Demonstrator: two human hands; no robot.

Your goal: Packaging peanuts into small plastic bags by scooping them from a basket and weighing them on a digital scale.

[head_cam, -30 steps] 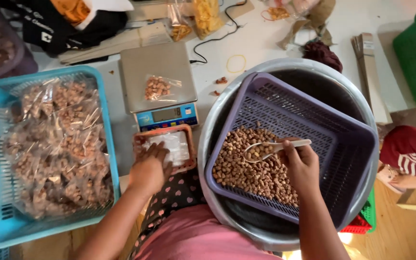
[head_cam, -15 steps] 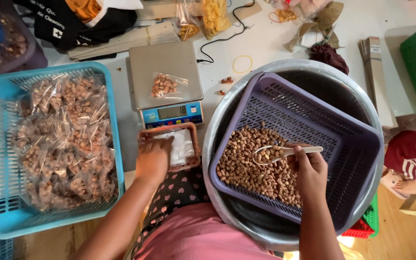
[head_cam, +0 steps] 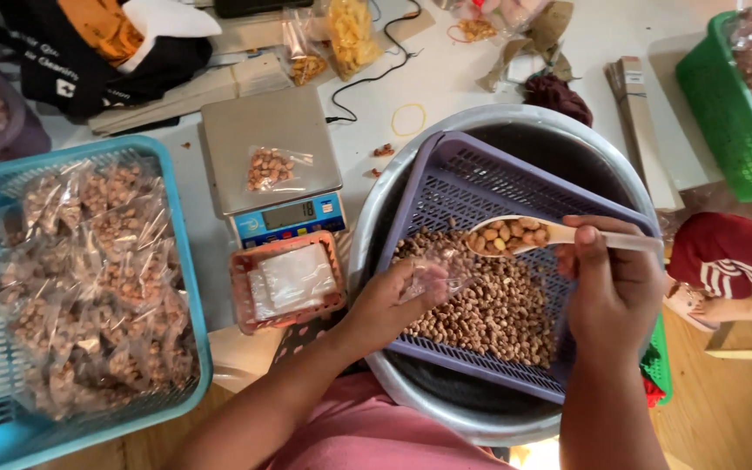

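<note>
Peanuts heap in a pale spoon held over a purple slotted basket, seen from above by a head camera. Nearest the viewer, two bare forearms reach out from a pink-clad lap. The left hand pinches a small clear plastic bag between thumb and fingertips, fingers closed on its edge, the bag's mouth turned toward the right. The right hand is curled shut around the spoon's handle, which runs nearly level, left to right, with the loaded bowl pointing left at the bag. Bowl and bag mouth sit just beside each other, the spoon slightly higher and farther out; whether they touch cannot be told. Below both lies a bed of loose peanuts in the basket, which rests tilted inside a wide metal basin. Left of the left hand sits a small orange tray of empty bags. Beyond it, a digital scale carries one filled bag. Far left, a blue basket holds many filled bags. At the far right corner stands a green basket.
</note>
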